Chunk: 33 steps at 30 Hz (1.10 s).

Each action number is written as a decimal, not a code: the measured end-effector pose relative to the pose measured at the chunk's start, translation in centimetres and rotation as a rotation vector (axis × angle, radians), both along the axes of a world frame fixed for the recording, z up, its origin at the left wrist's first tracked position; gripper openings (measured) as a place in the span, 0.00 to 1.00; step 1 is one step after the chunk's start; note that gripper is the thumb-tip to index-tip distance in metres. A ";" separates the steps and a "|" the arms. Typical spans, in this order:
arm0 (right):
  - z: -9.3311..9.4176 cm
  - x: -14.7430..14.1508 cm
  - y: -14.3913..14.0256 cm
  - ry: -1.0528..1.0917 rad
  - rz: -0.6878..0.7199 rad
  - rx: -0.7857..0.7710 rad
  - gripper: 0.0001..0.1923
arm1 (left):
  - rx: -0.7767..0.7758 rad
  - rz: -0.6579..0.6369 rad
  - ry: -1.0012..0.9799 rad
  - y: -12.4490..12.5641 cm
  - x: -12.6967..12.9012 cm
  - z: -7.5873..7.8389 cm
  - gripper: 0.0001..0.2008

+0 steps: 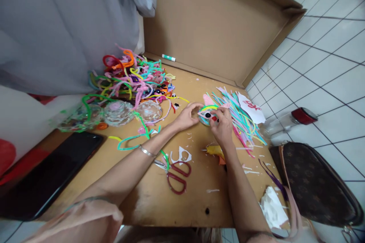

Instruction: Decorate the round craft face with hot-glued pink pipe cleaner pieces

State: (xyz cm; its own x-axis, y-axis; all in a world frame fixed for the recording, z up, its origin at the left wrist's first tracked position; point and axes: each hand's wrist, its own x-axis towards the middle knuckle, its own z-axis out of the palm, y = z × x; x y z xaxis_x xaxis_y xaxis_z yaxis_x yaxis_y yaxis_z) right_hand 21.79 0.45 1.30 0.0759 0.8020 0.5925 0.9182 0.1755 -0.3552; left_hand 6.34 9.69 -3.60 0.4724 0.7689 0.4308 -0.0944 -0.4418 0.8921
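A small round craft face (pixel 205 121) has pink ears, a yellow and green strip on top and a black eye on a white, pink-edged shape. My left hand (pixel 188 117) curls its fingers and thumb around its left edge. On the right side, my right hand (pixel 222 127) pinches at the face, its fingertips beside red and black bits and partly covering them. Just below lies a yellow glue gun (pixel 212 149), partly hidden behind my right forearm. Red-handled scissors (pixel 179 171) rest open nearer me, beside white paper scraps (pixel 184 155).
Pipe cleaners (pixel 242 112) lie in a bundle to the right; a tangled colourful heap (pixel 137 76) fills the back left. A phone (pixel 54 171), round discs (pixel 118 113), a glue stick (pixel 169 57), a bottle (pixel 285 123), a brown bag (pixel 316 182) and crumpled tissue (pixel 272 207) surround the workspace.
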 end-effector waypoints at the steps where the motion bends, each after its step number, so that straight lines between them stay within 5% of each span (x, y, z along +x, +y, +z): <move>1: 0.0 0.0 0.0 -0.002 0.000 0.001 0.11 | -0.106 -0.033 -0.041 0.1 -0.1 -0.3 0.22; 4: 0.0 0.1 0.1 -0.022 0.001 0.010 0.11 | -0.365 -0.133 -0.178 0.4 -0.1 -0.9 0.21; 8: -0.2 0.1 0.2 -0.039 0.001 0.038 0.10 | -0.485 -0.200 -0.263 0.3 0.3 -0.9 0.23; 20: -0.3 0.3 0.3 -0.098 -0.001 0.099 0.09 | -0.502 -0.121 -0.332 0.0 1.2 -0.6 0.24; 33: -0.3 0.2 0.1 -0.077 -0.008 0.075 0.09 | -0.397 -0.021 -0.227 0.1 1.2 -0.9 0.13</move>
